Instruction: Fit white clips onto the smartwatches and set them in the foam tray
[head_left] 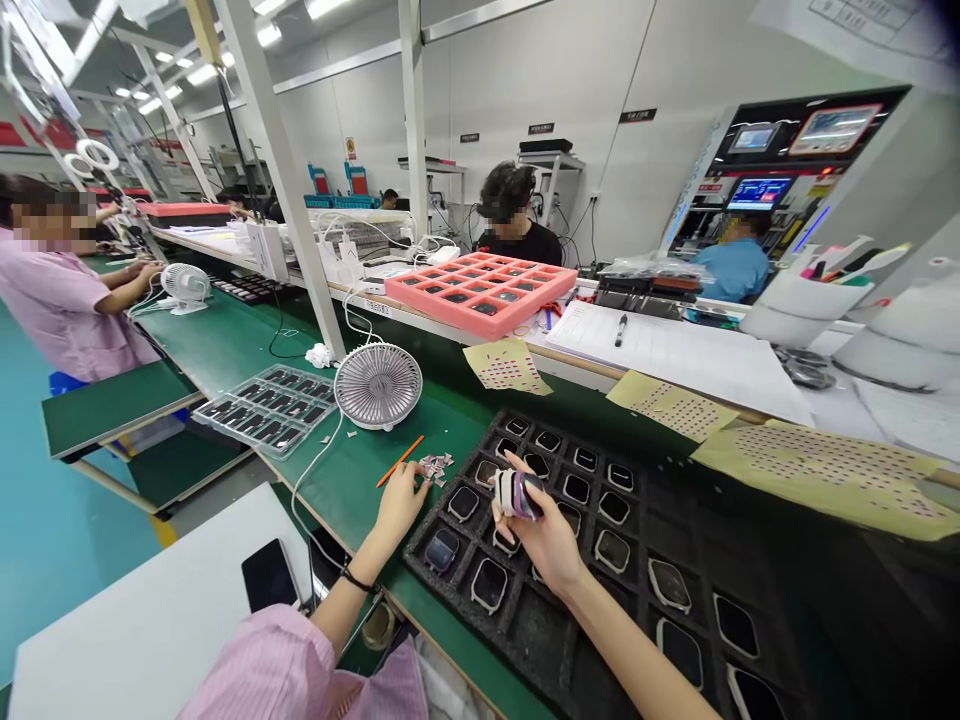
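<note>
My right hand point(555, 545) is wrapped around a small stack of watch cases point(517, 495), with pale, black and purple edges showing. It is raised over a black foam tray point(536, 625) whose pockets hold many square watch faces, such as a pale-framed watch point(490, 585). On the green bench, my left hand point(400, 500) has its fingers bent together at the edge of a pile of small pale pieces point(435, 467). What its fingertips pinch, if anything, is hidden. Just beyond that hand lies an orange stick point(400, 460).
A round fan point(379, 385) stands behind my left hand, its white cable crossing the bench. Left of it sits a clear plastic tray point(262, 405) of black parts. A pink foam tray point(480, 290) rests on the shelf. A phone point(268, 577) lies on a white surface. Co-workers sit nearby.
</note>
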